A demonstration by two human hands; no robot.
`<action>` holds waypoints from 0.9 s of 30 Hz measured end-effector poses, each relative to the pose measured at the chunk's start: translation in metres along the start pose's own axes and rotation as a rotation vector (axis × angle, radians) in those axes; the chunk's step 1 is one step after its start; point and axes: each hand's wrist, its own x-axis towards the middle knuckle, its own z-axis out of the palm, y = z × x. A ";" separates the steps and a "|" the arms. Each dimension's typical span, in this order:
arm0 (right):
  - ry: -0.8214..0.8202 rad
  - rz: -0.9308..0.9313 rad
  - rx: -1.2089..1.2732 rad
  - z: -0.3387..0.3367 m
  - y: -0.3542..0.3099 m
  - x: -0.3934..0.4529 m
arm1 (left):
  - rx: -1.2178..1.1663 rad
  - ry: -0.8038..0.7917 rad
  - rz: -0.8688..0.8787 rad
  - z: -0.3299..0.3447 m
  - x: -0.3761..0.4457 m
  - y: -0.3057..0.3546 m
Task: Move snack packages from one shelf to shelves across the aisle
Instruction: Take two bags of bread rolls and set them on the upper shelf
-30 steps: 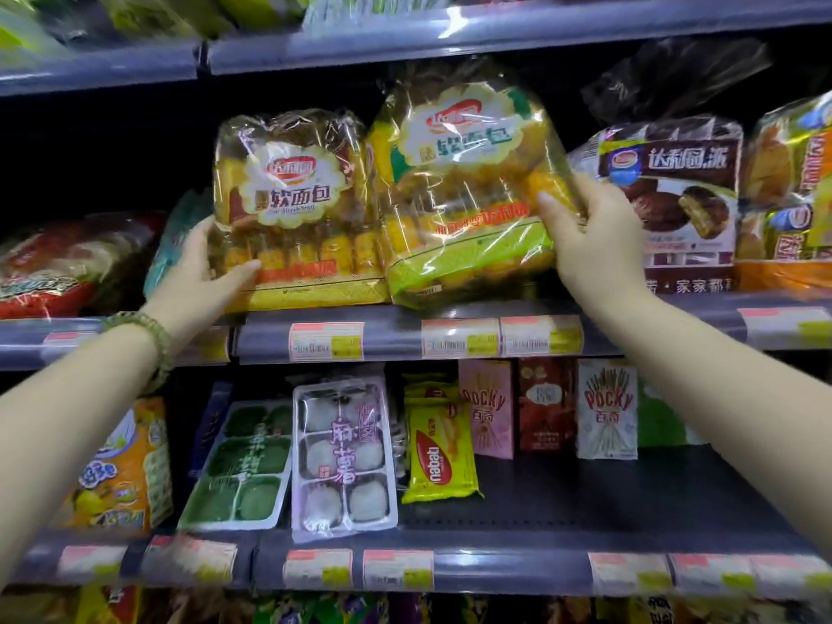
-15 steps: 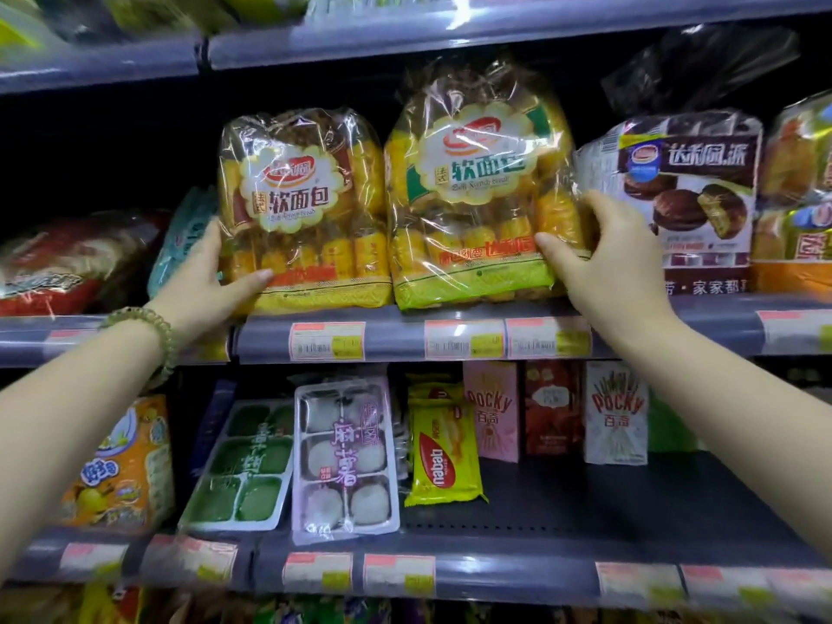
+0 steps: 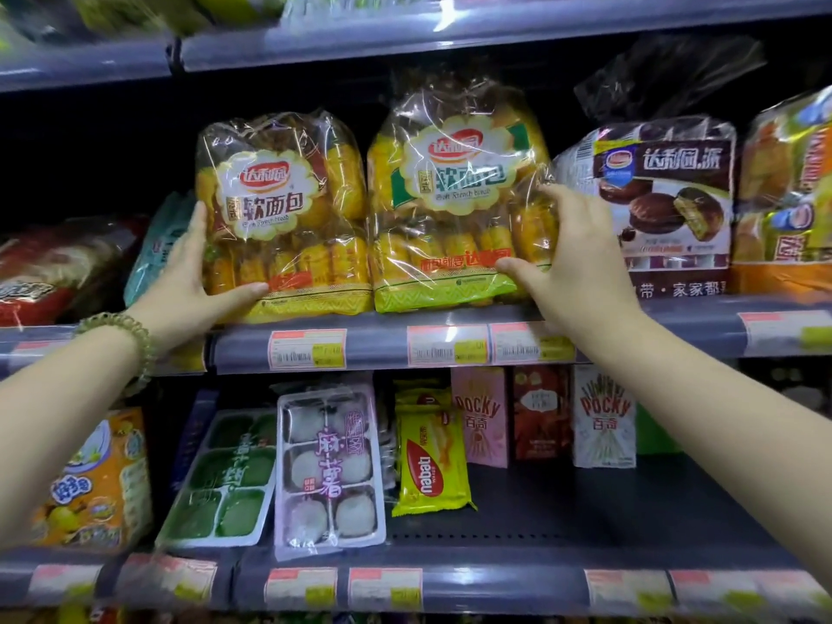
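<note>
while both hands' fingers clasp them, two clear bread bags (image 3: 279, 218) upright, touching, yellow rolls inside

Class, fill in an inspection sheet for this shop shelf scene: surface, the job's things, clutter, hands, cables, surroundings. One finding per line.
Surface: grey middle shelf with price tags along its front edge.
Job's things: two soft bread bags stand upright side by side on it, the left bread bag and the right bread bag, touching.
Clutter: chocolate pie bag to the right; below, a green mochi tray, a white mochi tray, a yellow wafer pack and Pocky boxes.
Hands: left hand holds the left bag's outer side; right hand holds the right bag's outer side, thumbs in front.
Cables: nothing seen.
Surroundings: more stocked shelves above and below.
</note>
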 end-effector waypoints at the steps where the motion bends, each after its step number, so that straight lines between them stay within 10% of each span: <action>1: -0.020 0.014 -0.021 -0.002 -0.002 0.000 | 0.004 -0.001 0.005 0.000 -0.001 0.001; 10: 0.003 -0.029 -0.344 -0.007 -0.013 -0.005 | 0.145 0.160 0.111 0.001 -0.013 0.018; 27: -0.196 -0.043 -0.051 0.027 -0.016 -0.005 | 0.291 0.039 0.335 0.033 -0.001 0.071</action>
